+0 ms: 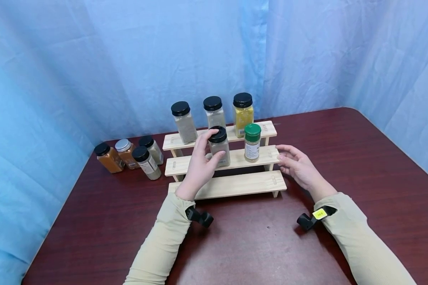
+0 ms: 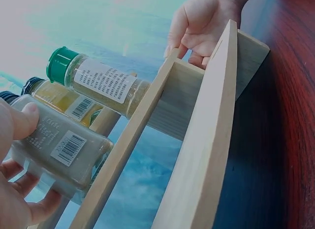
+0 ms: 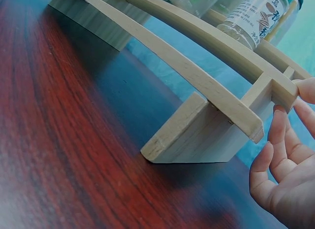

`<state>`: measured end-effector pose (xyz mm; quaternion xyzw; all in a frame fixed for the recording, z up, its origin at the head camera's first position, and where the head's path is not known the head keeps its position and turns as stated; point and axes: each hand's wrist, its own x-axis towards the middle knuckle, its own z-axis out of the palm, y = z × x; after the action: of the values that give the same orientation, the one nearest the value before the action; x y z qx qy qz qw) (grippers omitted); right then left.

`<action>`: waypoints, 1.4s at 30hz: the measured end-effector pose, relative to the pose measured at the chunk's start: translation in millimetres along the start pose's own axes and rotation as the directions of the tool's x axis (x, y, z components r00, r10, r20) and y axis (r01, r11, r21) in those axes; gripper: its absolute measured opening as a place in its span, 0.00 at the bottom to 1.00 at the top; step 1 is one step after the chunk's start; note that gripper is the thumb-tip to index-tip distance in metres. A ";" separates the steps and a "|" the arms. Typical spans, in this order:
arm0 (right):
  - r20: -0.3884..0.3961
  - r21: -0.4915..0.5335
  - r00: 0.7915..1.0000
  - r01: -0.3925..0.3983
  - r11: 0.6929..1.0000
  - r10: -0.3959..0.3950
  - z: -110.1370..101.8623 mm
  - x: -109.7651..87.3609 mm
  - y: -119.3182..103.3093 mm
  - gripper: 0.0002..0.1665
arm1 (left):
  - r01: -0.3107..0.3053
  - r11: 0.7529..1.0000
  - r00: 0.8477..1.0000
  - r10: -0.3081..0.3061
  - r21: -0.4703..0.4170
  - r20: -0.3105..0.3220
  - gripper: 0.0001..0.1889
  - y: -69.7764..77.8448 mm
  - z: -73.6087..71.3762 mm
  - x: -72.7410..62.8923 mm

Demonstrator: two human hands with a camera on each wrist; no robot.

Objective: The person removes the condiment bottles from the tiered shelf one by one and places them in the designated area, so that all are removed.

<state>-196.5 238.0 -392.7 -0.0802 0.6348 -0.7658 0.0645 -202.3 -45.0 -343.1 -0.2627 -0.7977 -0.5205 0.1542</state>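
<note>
We grasp a black-lidded grey jar (image 1: pixel 220 146) at the centre of the frame.
Our left grip (image 1: pixel 201 164) is parted only to the jar's width, thumb on its front face; whether its base touches the wooden rack's (image 1: pixel 237 185) middle tier, we cannot tell. Right of centre, our right grip (image 1: pixel 300 169) pinches that tier's end, near the green-lidded jar (image 1: pixel 252 147).
</note>
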 end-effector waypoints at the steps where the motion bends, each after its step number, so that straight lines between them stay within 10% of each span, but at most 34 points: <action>1: 0.001 -0.002 1.000 0.001 1.000 -0.001 0.0 0.2 0.0 0.12 | 0.006 1.000 1.000 -0.006 -0.014 -0.002 0.28 0.3 0.0 -0.5; 19: 0.013 0.005 1.000 0.000 1.000 0.000 -0.7 0.7 2.4 0.12 | 0.031 0.992 0.984 -0.051 -0.119 -0.172 0.28 -4.7 0.8 -15.4; 42: 0.016 0.029 1.000 0.011 1.000 -0.011 -0.2 0.5 3.4 0.13 | -0.016 0.992 0.975 -0.012 -0.125 -0.222 0.29 3.2 -23.9 -38.6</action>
<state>-197.1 237.5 -396.0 -0.0889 0.6226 -0.7746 0.0666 -169.6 -75.7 -350.9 -0.2129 -0.7406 -0.5959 0.2259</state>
